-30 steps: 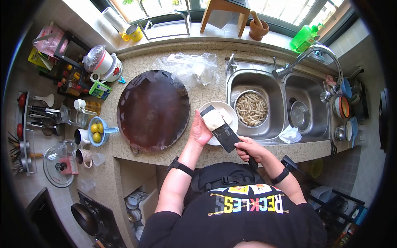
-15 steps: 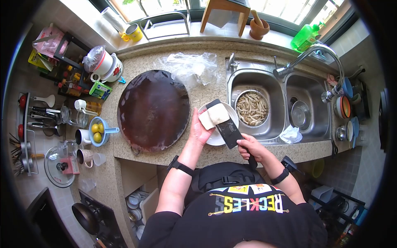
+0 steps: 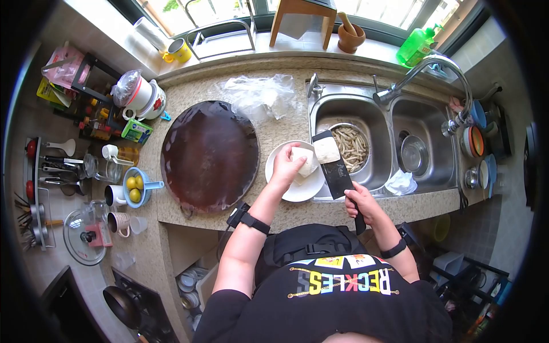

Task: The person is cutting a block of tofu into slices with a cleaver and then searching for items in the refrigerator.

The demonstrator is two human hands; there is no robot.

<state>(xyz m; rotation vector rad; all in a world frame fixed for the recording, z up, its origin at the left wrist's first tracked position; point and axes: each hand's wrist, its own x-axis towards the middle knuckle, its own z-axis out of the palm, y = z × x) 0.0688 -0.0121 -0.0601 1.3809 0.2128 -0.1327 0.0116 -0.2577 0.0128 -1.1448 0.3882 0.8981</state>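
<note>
Half a second before, the left hand [image 3: 284, 168] had pressed the whole tofu block [image 3: 306, 162] against the blade above the white plate [image 3: 289, 191]. Now it was curled over the block, which rested on the plate. The right hand [image 3: 360, 204], wrapped around the handle, had swung the cleaver [image 3: 338, 174] to the plate's right edge. A cut slice [image 3: 326, 150] lay on the blade's tip, just right of the plate.
</note>
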